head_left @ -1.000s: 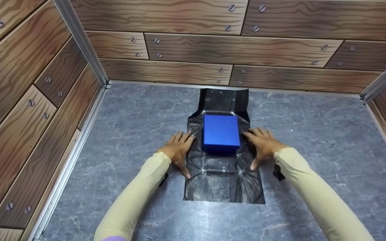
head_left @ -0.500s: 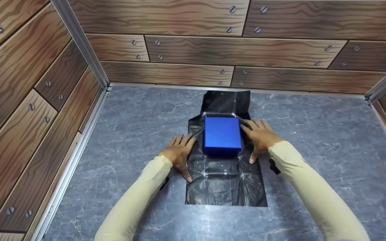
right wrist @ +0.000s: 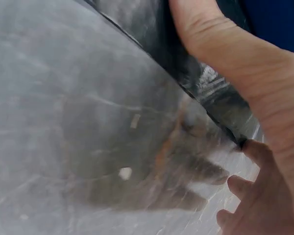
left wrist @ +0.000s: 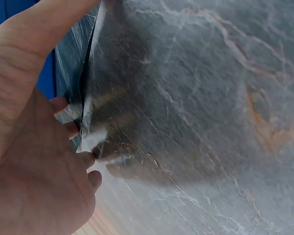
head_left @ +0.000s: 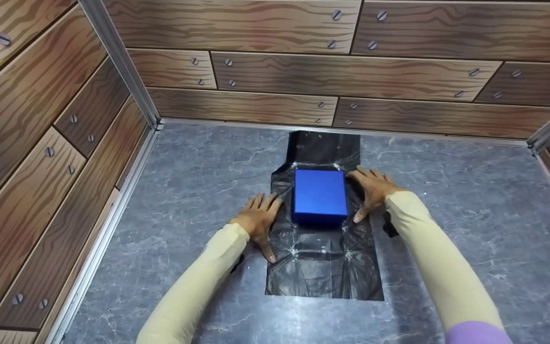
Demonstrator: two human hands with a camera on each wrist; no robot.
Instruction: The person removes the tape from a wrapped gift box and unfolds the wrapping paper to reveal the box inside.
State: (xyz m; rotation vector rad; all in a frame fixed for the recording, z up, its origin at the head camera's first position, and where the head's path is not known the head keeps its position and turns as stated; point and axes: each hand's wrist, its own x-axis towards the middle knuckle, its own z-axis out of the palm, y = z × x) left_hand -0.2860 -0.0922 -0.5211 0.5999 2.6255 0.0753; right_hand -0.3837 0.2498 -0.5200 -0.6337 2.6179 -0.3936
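A blue box (head_left: pixel 320 193) lies on a creased sheet of black plastic (head_left: pixel 322 277) on the floor. My left hand (head_left: pixel 257 220) rests with spread fingers along the sheet's left edge, thumb pointing toward the near end. On the opposite side my right hand (head_left: pixel 373 188) touches the sheet's right edge beside the box, its fingers extended and thumb apart. In the left wrist view, fingertips of the left hand (left wrist: pixel 39 161) meet the plastic edge. The right wrist view has the index fingertip of the right hand (right wrist: pixel 264 98) at the sheet's border.
Grey marble-patterned flooring (head_left: pixel 470 215) surrounds the sheet. Wood-patterned panels (head_left: pixel 275 74) stand behind and at both sides, joined by metal corner strips (head_left: pixel 117 62). The sheet's far end (head_left: pixel 325 145) comes close to the back wall.
My right hand has slid forward along the sheet's right edge, and the far end there now lies flatter and straighter. The left hand has barely moved. The box stays on the sheet.
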